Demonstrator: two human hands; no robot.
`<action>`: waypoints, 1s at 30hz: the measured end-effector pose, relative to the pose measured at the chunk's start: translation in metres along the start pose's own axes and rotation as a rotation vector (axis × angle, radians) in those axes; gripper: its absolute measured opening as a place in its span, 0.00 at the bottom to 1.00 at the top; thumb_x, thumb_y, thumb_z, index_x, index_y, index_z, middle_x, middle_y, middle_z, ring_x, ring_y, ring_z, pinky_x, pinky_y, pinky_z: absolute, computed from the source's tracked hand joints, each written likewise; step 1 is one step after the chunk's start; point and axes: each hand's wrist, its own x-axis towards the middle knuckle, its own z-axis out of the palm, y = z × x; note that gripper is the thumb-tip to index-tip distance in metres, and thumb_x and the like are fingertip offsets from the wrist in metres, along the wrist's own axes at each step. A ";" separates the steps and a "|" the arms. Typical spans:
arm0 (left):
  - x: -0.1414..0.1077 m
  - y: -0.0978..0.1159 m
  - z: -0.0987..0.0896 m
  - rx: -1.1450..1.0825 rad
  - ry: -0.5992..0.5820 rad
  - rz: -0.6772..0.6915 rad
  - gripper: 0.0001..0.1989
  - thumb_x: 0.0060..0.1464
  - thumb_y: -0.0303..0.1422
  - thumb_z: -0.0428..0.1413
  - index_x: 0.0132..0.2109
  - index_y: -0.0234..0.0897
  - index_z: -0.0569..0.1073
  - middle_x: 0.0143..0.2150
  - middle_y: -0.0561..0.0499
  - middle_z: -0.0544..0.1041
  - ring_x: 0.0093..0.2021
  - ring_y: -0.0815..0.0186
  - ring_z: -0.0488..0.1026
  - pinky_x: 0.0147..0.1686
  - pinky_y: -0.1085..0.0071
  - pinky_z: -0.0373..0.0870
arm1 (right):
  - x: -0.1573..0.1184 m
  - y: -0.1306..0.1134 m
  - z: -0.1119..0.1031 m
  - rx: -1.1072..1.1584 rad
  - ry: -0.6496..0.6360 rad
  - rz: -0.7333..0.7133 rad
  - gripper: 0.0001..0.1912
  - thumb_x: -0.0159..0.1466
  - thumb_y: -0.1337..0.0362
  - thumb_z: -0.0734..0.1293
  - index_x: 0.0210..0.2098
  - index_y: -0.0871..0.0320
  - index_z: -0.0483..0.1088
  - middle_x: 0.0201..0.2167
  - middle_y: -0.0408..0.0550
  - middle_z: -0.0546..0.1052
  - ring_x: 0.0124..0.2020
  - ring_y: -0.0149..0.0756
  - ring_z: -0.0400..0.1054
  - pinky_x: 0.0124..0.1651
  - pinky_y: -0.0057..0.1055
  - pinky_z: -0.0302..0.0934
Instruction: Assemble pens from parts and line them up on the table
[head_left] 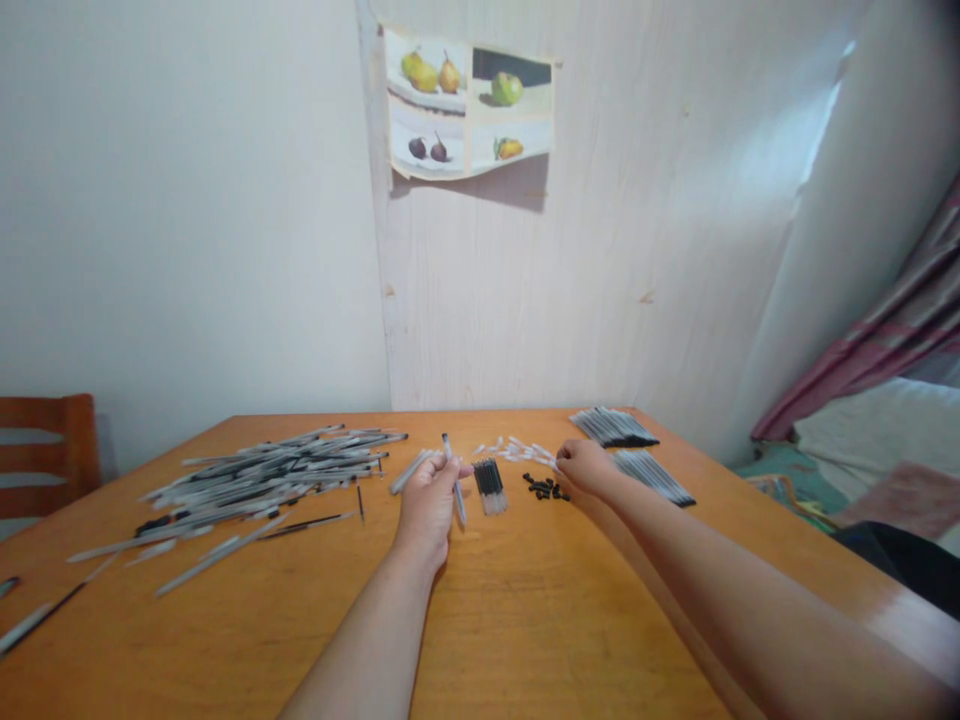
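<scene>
My left hand point(431, 497) holds a clear pen with a dark end point(460, 506) between thumb and fingers, tilted slightly. Right beside it lies a row of black-and-clear refills point(490, 488). My right hand point(581, 466) is closed, its fingertips pinched at the edge of the scattered white caps point(517, 451); what they grip is too small to make out. Just below those fingers is a small heap of black plugs point(545, 488). Several clear tubes point(412, 468) lie behind my left hand.
A large loose pile of pens and tubes point(277, 475) spreads over the left of the wooden table point(517, 620). Two neat rows of pens, one farther back point(613, 427) and one nearer point(652, 477), lie at the right. A wooden chair point(45, 455) stands at far left.
</scene>
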 end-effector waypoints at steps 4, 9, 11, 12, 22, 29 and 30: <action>0.001 0.000 0.001 -0.013 0.009 -0.003 0.20 0.47 0.46 0.61 0.41 0.35 0.74 0.33 0.49 0.79 0.30 0.68 0.72 0.28 0.75 0.62 | 0.006 -0.002 0.008 -0.071 -0.040 0.000 0.09 0.55 0.67 0.65 0.30 0.59 0.78 0.30 0.54 0.78 0.32 0.38 0.69 0.31 0.29 0.53; 0.003 -0.002 0.002 -0.082 0.005 0.019 0.20 0.44 0.46 0.62 0.38 0.35 0.74 0.35 0.47 0.79 0.37 0.64 0.75 0.33 0.72 0.67 | 0.009 0.000 0.011 -0.131 -0.074 0.013 0.09 0.55 0.66 0.66 0.32 0.60 0.78 0.32 0.54 0.79 0.33 0.37 0.70 0.30 0.28 0.53; 0.003 -0.003 0.002 -0.096 0.009 0.019 0.20 0.44 0.46 0.63 0.38 0.35 0.74 0.34 0.47 0.79 0.38 0.64 0.75 0.33 0.72 0.67 | 0.010 0.003 0.011 -0.151 -0.083 0.025 0.09 0.53 0.66 0.67 0.32 0.60 0.78 0.33 0.54 0.79 0.33 0.37 0.70 0.30 0.27 0.53; 0.004 -0.003 0.002 -0.096 0.014 0.019 0.20 0.44 0.46 0.63 0.38 0.35 0.74 0.34 0.47 0.79 0.38 0.63 0.75 0.33 0.72 0.67 | 0.010 0.005 0.011 -0.160 -0.089 0.034 0.09 0.52 0.66 0.68 0.32 0.60 0.77 0.33 0.54 0.79 0.34 0.38 0.71 0.30 0.27 0.53; 0.002 -0.002 0.003 -0.101 0.019 0.021 0.16 0.45 0.42 0.63 0.37 0.35 0.74 0.34 0.47 0.79 0.38 0.64 0.75 0.32 0.74 0.64 | 0.011 0.015 0.009 -0.152 -0.158 0.079 0.11 0.44 0.70 0.71 0.30 0.60 0.77 0.29 0.52 0.78 0.33 0.39 0.71 0.30 0.26 0.55; 0.002 0.000 0.000 -0.098 0.028 -0.022 0.16 0.46 0.42 0.62 0.37 0.35 0.74 0.34 0.48 0.79 0.28 0.71 0.69 0.25 0.77 0.57 | 0.000 0.017 -0.001 -0.061 -0.146 0.103 0.05 0.43 0.71 0.70 0.22 0.61 0.74 0.23 0.51 0.76 0.29 0.40 0.70 0.29 0.28 0.56; 0.002 0.000 0.000 -0.107 0.027 -0.023 0.17 0.45 0.43 0.62 0.37 0.35 0.74 0.34 0.48 0.79 0.28 0.71 0.69 0.25 0.77 0.57 | -0.003 0.017 -0.005 -0.041 -0.124 0.107 0.05 0.44 0.71 0.70 0.23 0.61 0.74 0.24 0.52 0.76 0.30 0.40 0.71 0.30 0.28 0.56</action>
